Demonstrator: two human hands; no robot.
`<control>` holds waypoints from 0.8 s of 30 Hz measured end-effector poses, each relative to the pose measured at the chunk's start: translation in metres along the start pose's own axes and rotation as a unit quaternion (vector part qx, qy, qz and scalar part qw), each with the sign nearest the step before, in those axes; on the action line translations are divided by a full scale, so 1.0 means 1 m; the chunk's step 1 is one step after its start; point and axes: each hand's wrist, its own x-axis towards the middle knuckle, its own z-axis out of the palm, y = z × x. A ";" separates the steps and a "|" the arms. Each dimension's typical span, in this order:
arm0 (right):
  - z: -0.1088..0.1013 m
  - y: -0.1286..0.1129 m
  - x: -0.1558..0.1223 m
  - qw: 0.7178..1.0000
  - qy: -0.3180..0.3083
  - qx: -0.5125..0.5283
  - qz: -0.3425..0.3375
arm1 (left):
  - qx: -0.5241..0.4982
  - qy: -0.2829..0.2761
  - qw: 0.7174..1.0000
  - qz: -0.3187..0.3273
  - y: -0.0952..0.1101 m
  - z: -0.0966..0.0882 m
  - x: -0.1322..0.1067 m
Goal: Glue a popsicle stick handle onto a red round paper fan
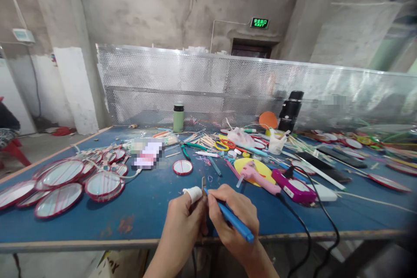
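Note:
Close to the table's front edge, my right hand [236,217] is wrapped round a blue pen [237,224], its tip pointing up and left. The pen tip meets a small, flat brownish stick [203,183] pinched upright in my left hand [185,219]; its lower end is hidden by fingers. A white wrap [194,193] covers one digit of my left hand. Beyond both hands lies a small round mirror with a red rim [183,167]. To the right rests a pink hot glue gun [259,177], on a yellow disc [243,166].
Red-rimmed round mirrors [61,197] are heaped at left beside a phone [148,154] on a cable. Pliers [185,152], scissors [221,144] and wooden sticks [206,141] clutter the middle. Behind stand a green bottle [178,119] and a black flask [291,110]. Black cables [301,221] cross the right edge.

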 end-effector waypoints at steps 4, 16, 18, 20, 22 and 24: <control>0.001 0.001 0.000 1.000 0.008 -0.009 -0.007 | 0.001 -0.004 1.000 0.000 0.000 0.000 0.000; 0.000 0.001 0.000 1.000 -0.008 0.004 0.007 | 0.002 0.002 1.000 -0.006 0.001 0.000 0.000; 0.000 0.001 0.000 1.000 -0.010 0.006 0.006 | 0.008 0.000 1.000 -0.004 0.002 0.000 0.000; 0.000 0.001 0.000 1.000 -0.010 0.006 0.005 | 0.007 -0.001 1.000 -0.004 0.003 0.000 0.000; 0.000 0.001 0.000 1.000 -0.009 0.007 0.005 | 0.005 -0.001 1.000 -0.006 0.003 0.000 0.000; 0.000 0.002 0.000 1.000 -0.009 0.009 0.005 | 0.002 -0.002 1.000 -0.006 0.002 0.000 -0.001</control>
